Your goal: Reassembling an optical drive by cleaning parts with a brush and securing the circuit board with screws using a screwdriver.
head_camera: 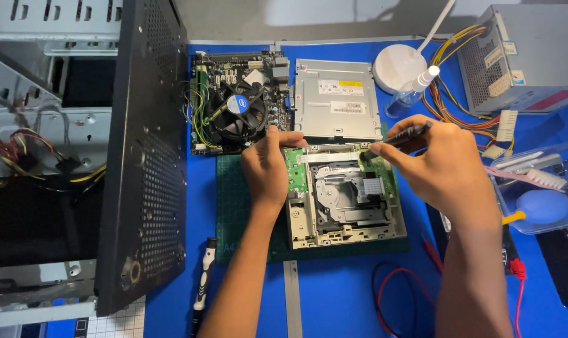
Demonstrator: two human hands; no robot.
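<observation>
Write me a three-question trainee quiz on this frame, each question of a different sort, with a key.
1. True or false: the right hand holds a black screwdriver with its tip at the far edge of the opened optical drive.
2. What does the left hand rest on?
A. the motherboard fan
B. the drive's left edge
C. the spray bottle
3. Fill in: the drive lies on a green ____ on the blue table.

Key
1. True.
2. B. The fan lies beyond the hand, and the bottle stands off to the right.
3. Mat.
</observation>
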